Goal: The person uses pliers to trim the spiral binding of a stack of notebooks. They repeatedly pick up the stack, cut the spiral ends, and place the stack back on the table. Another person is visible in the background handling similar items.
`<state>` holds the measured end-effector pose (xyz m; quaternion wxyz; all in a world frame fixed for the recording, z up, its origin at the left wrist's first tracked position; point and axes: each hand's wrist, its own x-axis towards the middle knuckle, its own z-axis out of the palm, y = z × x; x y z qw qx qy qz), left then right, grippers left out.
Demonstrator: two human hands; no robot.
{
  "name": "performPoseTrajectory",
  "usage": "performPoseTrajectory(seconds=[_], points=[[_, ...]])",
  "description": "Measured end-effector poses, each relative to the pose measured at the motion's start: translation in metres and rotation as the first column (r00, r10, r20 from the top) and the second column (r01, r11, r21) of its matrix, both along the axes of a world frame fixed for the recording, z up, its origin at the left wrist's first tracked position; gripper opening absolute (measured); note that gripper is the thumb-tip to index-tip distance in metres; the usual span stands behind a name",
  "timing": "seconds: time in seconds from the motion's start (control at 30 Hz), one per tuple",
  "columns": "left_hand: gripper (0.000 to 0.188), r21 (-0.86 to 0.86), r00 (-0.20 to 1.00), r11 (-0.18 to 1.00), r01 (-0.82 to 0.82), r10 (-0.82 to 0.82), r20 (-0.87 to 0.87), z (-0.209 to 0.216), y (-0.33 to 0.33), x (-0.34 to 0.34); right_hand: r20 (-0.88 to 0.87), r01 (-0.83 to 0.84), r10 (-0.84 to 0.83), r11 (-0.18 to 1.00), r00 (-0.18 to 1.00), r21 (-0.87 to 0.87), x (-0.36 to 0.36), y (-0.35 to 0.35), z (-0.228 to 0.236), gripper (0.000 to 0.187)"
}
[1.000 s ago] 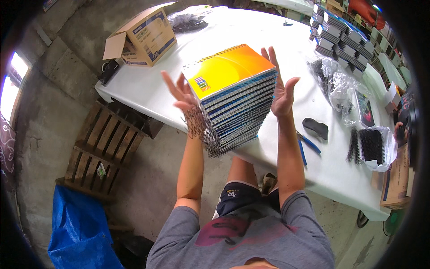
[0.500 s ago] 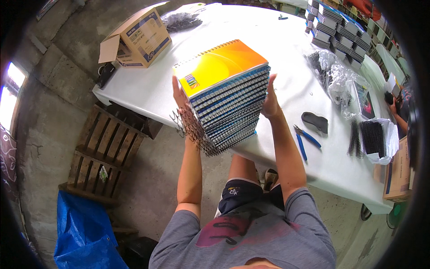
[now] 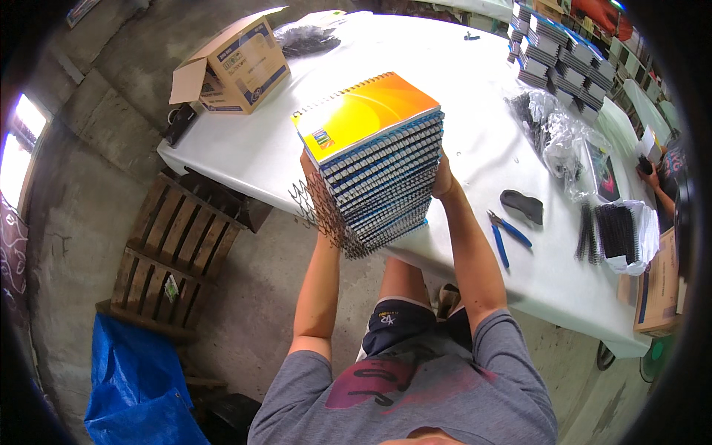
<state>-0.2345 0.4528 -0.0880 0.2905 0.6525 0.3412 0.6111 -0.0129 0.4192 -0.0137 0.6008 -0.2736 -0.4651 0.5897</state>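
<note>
A tall stack of spiral notebooks (image 3: 382,167) stands at the near edge of the white table, its top cover yellow and orange. Loose ends of black spiral coils stick out from its left and lower left side. My left hand (image 3: 314,185) grips the stack's left side, partly covered by those coils. On the opposite side my right hand (image 3: 443,178) presses against the notebooks. The stack hides most fingers of both hands.
On the white table (image 3: 475,96), blue-handled pliers (image 3: 509,236) lie beside a dark grey pad (image 3: 522,207). Black coils (image 3: 617,230), plastic-wrapped coils (image 3: 552,137) and notebook piles (image 3: 560,55) occupy the right. A cardboard box (image 3: 241,67) sits far left; a wooden pallet (image 3: 178,256) stands below.
Both hands have shifted lower and further round the sides of the stack, so their fingers are now mostly hidden. The stack itself has barely moved.
</note>
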Motion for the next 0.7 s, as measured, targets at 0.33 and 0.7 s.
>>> performPoseTrajectory(seconds=[0.33, 0.7], points=[[0.094, 0.132, 0.908, 0.989, 0.065, -0.114, 0.404, 0.149, -0.036, 0.001, -0.029, 0.08, -0.075, 0.901, 0.997, 0.425, 0.004, -0.027, 0.075, 0.089], [0.084, 0.174, 0.935, 0.981, 0.084, -0.138, 0.326, 0.171, -0.037, 0.026, 0.209, 0.259, -0.393, 0.841, 0.895, 0.474, -0.021, -0.032, 0.084, 0.105]])
